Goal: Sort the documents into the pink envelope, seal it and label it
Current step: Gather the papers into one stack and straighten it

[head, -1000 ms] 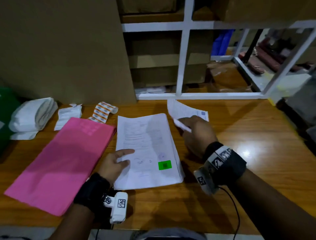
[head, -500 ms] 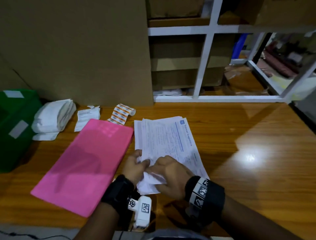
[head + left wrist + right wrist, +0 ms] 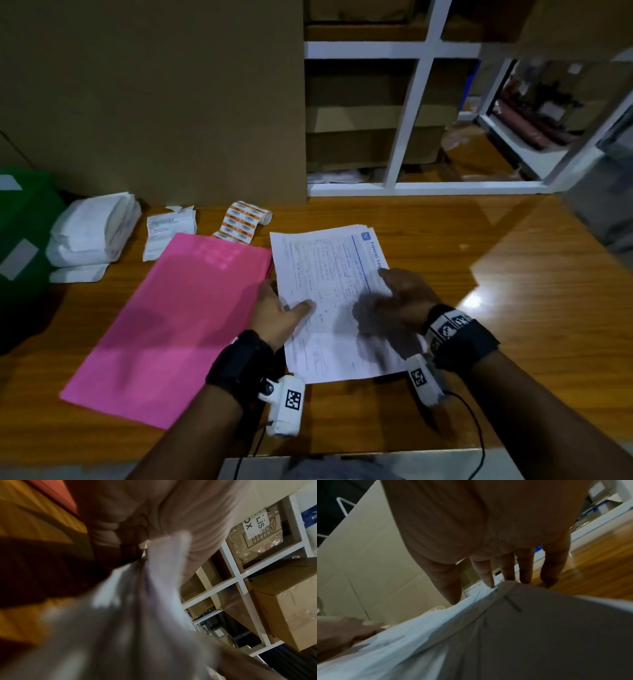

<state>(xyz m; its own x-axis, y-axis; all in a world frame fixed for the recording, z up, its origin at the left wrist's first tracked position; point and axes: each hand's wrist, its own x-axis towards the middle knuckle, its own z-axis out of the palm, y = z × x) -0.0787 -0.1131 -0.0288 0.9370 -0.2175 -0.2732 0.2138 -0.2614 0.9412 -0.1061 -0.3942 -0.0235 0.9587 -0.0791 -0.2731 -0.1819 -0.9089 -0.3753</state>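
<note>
The pink envelope [image 3: 178, 318] lies flat on the wooden table [image 3: 513, 308], left of the white documents [image 3: 329, 267]. The documents form a loose stack with a handwritten form on top, also seen in the right wrist view as documents [image 3: 488, 635]. My left hand [image 3: 284, 305] pinches the stack's left edge, thumb on top and fingers at the edge beside the envelope. My right hand [image 3: 394, 284] rests on the stack's right side with its fingers [image 3: 486, 574] straight and spread, tips touching the paper's edge. The left wrist view is blurred; it shows paper [image 3: 154, 588] close to the palm.
A strip of orange labels [image 3: 245, 221], a small printed slip [image 3: 169, 229] and a folded white bundle [image 3: 92, 229] lie behind the envelope. A green bin [image 3: 24, 240] stands at far left. A tall cardboard box [image 3: 154, 102] and a white shelf frame [image 3: 407, 102] border the table's back.
My right hand has laid the loose sheet onto the stack. Both hands then moved from the stack's near edge out to its left and right sides.
</note>
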